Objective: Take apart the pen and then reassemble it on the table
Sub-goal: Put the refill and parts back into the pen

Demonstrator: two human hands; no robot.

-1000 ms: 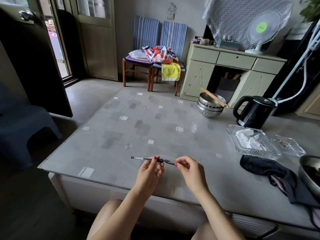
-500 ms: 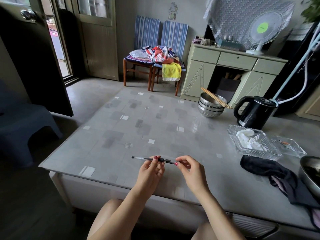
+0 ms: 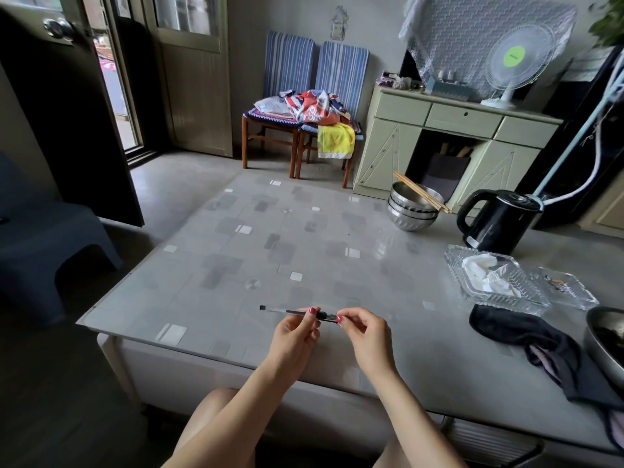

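Pen work hangs just above the grey patterned table point(image 3: 236, 251): I see the slim clear-and-black pen point(image 3: 297, 311) lying left to right, my left hand point(image 3: 295, 336) pinching its barrel, my right hand point(image 3: 366, 332) pinching the tip end. Both grips are closed on it, so I judge the parting must run along that axis.
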